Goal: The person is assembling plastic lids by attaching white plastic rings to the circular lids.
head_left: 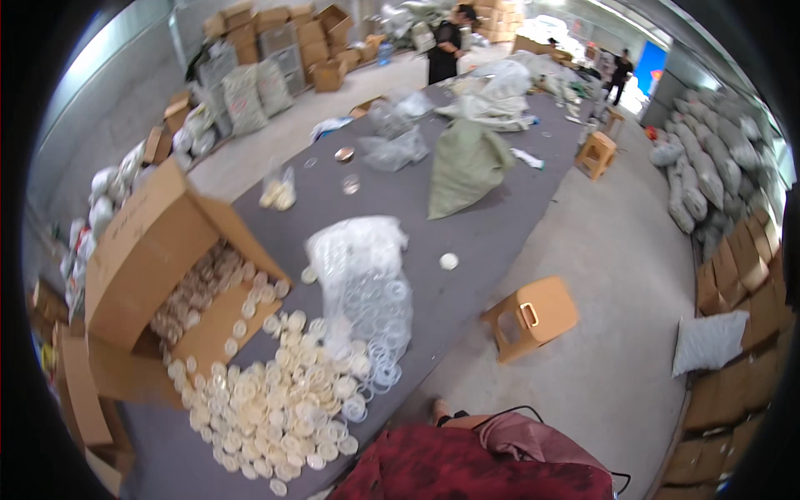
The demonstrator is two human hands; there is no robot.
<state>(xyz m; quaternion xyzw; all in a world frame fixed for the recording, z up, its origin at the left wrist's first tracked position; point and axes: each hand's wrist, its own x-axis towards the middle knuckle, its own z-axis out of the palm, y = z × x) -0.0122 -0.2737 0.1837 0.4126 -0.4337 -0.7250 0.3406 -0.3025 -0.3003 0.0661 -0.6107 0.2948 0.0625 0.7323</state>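
Note:
Neither of my hands shows; only my dark red patterned clothing (475, 467) fills the lower edge. Just beyond it, on the grey-covered table (492, 242), lies a heap of cream-coloured round discs (267, 400). Against the heap's right side rests a clear plastic bag (358, 250), with translucent rings (379, 317) inside and spilling from its near end. To the left a cardboard box (154, 242) lies on its side, its mouth facing the heap, with many clear round pieces (200, 283) in it. One pale disc (448, 262) sits alone to the right.
Farther along the table are a small bag of cream pieces (279, 190), a green woven sack (471, 167) and piled plastic bags (492, 92). An orange stool (533, 317) stands right of the table. Stacked sacks (708, 158) and cartons (742, 358) line the right wall. A person (446, 46) stands beyond the table.

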